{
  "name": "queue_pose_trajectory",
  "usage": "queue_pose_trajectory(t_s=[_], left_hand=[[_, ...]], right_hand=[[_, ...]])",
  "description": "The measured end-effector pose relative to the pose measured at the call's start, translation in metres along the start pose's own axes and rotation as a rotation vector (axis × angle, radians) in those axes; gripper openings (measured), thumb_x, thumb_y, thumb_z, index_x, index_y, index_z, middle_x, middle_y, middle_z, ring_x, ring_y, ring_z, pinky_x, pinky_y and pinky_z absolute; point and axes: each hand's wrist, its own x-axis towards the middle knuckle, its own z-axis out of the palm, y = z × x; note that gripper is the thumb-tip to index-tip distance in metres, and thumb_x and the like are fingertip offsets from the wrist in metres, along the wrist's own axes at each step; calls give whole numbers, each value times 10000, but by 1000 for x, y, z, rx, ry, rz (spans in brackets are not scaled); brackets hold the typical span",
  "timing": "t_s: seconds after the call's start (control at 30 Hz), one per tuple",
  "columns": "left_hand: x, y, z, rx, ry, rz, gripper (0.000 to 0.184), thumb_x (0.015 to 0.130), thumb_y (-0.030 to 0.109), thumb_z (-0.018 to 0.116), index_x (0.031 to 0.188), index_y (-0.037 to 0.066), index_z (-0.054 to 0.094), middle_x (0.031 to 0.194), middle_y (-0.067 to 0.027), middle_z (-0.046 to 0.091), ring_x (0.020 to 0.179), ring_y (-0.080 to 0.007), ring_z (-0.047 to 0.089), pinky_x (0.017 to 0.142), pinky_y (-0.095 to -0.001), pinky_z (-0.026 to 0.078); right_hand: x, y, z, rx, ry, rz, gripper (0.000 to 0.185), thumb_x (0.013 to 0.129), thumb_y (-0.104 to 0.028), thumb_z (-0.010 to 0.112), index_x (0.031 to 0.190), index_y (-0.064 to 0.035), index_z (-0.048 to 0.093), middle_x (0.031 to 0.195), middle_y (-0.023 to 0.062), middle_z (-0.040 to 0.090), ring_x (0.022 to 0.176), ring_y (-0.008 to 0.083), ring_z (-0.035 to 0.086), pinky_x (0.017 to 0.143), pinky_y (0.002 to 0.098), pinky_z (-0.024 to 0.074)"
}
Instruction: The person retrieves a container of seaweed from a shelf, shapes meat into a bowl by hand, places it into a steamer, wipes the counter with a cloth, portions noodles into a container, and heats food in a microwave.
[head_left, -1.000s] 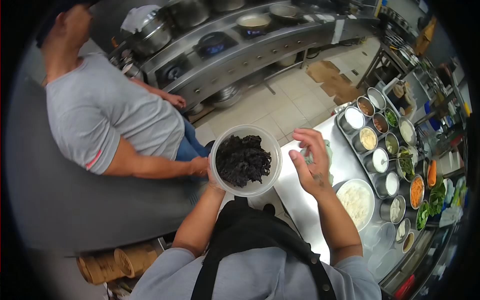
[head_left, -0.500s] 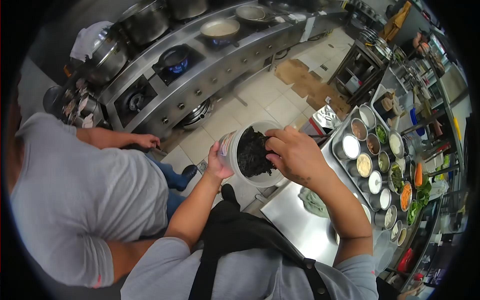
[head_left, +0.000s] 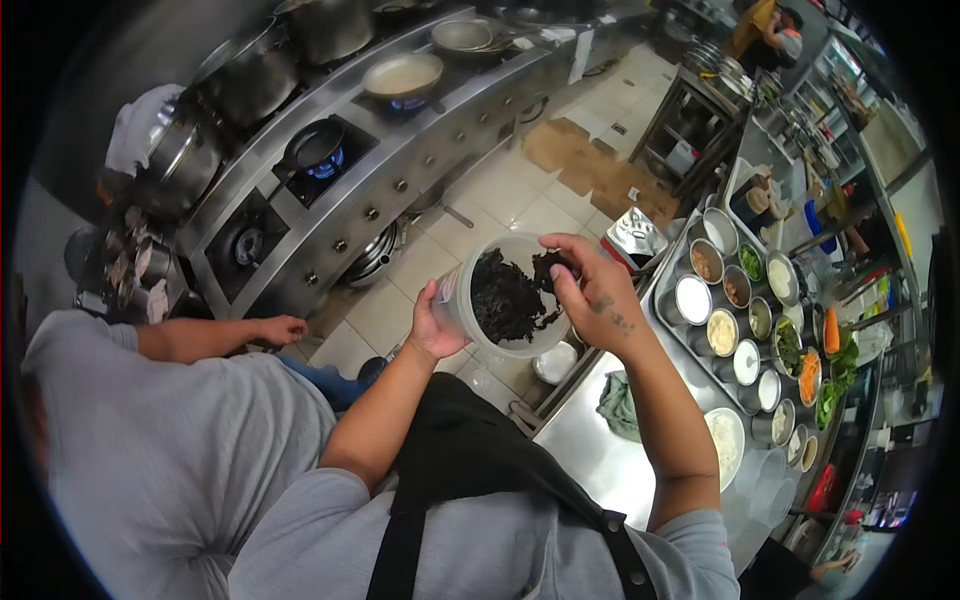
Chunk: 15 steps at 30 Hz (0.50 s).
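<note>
A round clear plastic tub (head_left: 457,308) is tilted in front of me, with my left hand (head_left: 436,325) wrapped round its left side. Dark, crinkled, leafy food (head_left: 503,298) fills much of the tub. At the tub's right rim, my right hand (head_left: 597,292) pinches a clump of the same dark food between thumb and fingers. Below my right forearm, a green cloth (head_left: 620,405) lies on the steel counter (head_left: 598,458).
A co-worker in a grey shirt (head_left: 180,430) stands close on my left. Beyond is a stove (head_left: 385,190) with a lit burner under a black pan (head_left: 313,145). At right are a tray of metal food cups (head_left: 722,330) and a white bowl (head_left: 725,445).
My right hand has come from beside the tub into it, and now lifts a clump at the rim. The view has turned right, and the co-worker appears nearer and lower left.
</note>
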Motion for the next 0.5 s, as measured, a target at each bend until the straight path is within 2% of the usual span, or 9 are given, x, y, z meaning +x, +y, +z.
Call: queue_pose_trajectory(t_s=[0.1,0.17,0.23,0.27,0.4,0.43,0.5], left_hand=[[14,3,8,41,-82,-22,891,796,679,537,1475,135,346,1482,-175,380,1364,-364,369,1115,-545,300],[30,6,-8,6,-104,-65,840,828,659,501,1466,130,362,1474,-178,390,1350,-367,387,1102,-548,321],[47,14,-30,-115,87,-140,768,877,613,444,1449,105,384,1455,-187,413,1322,-373,421,1087,-549,342],[56,19,-42,-161,95,-151,715,905,557,405,1432,74,400,1434,-192,438,1295,-380,448,1085,-547,346],[96,55,-83,-232,104,-182,708,895,525,390,1436,69,395,1437,-190,438,1303,-381,443,1092,-547,338],[103,68,-95,-257,46,-176,703,898,519,379,1441,72,390,1447,-191,426,1311,-382,435,1100,-545,329],[123,99,-119,-259,86,-199,733,883,543,401,1451,81,374,1459,-189,411,1316,-382,429,1104,-546,323]], right_hand=[[6,19,4,740,26,378,301,953,-104,493,1243,-27,518,953,91,694,755,95,636,599,217,470],[16,39,7,728,12,482,322,964,-136,472,1254,1,492,970,109,694,713,98,642,583,185,467],[28,59,20,1021,35,614,321,961,-164,473,1242,-11,504,980,129,693,690,125,660,572,196,478],[37,69,29,1084,53,666,329,957,-188,466,1223,1,508,979,160,686,675,166,678,543,215,496],[96,90,63,1312,129,848,347,947,-212,459,1186,33,513,966,211,665,654,211,684,470,264,511],[115,96,74,1375,171,897,355,937,-242,474,1173,17,533,935,208,658,611,201,663,439,263,497],[152,111,86,1621,104,893,380,930,-284,498,1174,5,532,907,187,647,598,191,647,406,264,444]])
